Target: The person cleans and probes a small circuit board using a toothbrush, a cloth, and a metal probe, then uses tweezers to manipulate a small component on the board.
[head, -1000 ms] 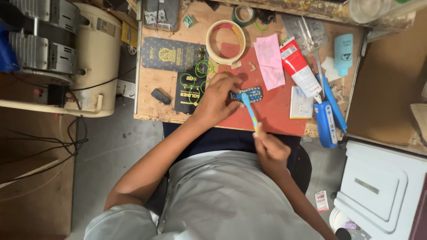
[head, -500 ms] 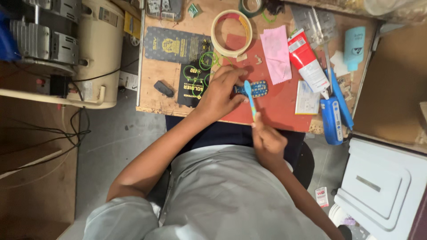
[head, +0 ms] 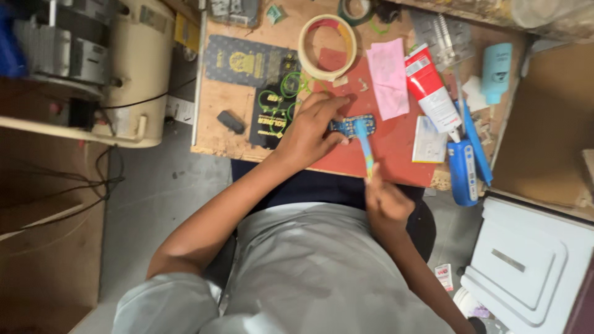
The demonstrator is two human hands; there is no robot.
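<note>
Seen from above, at the far left, a cream-coloured machine [head: 133, 74] with grey metal parts is set beside a small wooden worktable [head: 213, 120], and dark cables are trailed over the floor below it. On the table's left part a small black block [head: 231, 122] is laid on the bare wood, next to a dark printed card [head: 241, 60] and several green rubber bands [head: 281, 93]. Further along, a wide roll of tape [head: 328, 46] is laid flat, partly over a red mat [head: 396, 145]. The left hand [head: 309, 130] is stretched forward from the body, and its fingers [head: 331, 105] are pressed down on a small blue circuit board [head: 354, 125], which is held flat on the red mat near the table's middle; the hand is closed on the board's left edge. A light blue brush [head: 366, 151] is rested with its head on the board, its handle running back toward the body, where it is gripped by the right hand [head: 387, 201], whose fingers are closed tight round the handle's end just off the table's near edge. To the right, a pink sheet [head: 388, 77], a red and white tube [head: 431, 93], a small white card [head: 429, 139], a blue tool [head: 463, 170] and a pale blue bottle [head: 497, 71] are spread out. At the far right, a white moulded lid [head: 526, 263] is seen on the floor
</note>
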